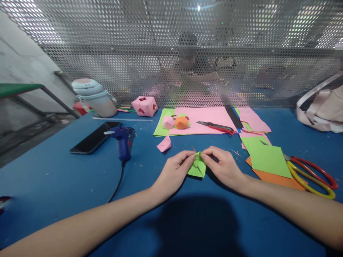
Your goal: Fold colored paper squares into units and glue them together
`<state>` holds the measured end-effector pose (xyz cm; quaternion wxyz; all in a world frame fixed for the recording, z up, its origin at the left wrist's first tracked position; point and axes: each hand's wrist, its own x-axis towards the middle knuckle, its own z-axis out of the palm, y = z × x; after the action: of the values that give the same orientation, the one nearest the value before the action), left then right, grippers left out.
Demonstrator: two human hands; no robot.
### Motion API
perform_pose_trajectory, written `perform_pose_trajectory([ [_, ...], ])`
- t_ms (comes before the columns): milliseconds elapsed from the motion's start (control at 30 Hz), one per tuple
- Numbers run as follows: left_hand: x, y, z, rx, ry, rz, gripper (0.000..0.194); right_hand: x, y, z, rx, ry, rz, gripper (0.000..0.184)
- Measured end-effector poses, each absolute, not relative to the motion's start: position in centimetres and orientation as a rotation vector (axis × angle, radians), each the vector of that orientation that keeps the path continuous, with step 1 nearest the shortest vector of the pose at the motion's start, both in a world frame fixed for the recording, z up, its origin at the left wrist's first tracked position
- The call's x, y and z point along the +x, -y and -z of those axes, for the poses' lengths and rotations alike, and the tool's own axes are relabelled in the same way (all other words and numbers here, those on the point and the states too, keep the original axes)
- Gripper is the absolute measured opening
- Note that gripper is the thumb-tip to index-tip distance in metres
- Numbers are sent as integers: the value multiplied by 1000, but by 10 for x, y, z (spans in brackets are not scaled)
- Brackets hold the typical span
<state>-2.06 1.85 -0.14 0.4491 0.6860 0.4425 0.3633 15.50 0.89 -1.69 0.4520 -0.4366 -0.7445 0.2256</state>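
Observation:
A small piece of folded green paper (197, 169) is held just over the blue table (150, 221). My left hand (179, 167) pinches its left edge between thumb and fingers. On the opposite side, my right hand (223, 165) grips the upper right corner in the same way. Creases run across the paper and its lower part flares out. A folded pink paper piece (164, 144) lies beyond my left hand. Farther back, a pink folded shape (168, 122) and an orange one (181, 122) rest on stacked coloured sheets (203, 116).
To the left are a blue glue gun (123, 142), a phone (95, 138) and a tumbler (93, 98). A pink paper ball (145, 106) stands at the back. A utility knife (215, 126) lies on the sheets. Green squares (270, 161) and scissors (312, 175) are at right, before a perforated metal screen (128, 53).

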Motion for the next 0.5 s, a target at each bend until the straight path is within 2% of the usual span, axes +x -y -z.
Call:
perform_pose_trajectory([
  [500,-22,-18,1,1722,-1050,-880,32,155,-8,15,-1062,1835,-547,13],
])
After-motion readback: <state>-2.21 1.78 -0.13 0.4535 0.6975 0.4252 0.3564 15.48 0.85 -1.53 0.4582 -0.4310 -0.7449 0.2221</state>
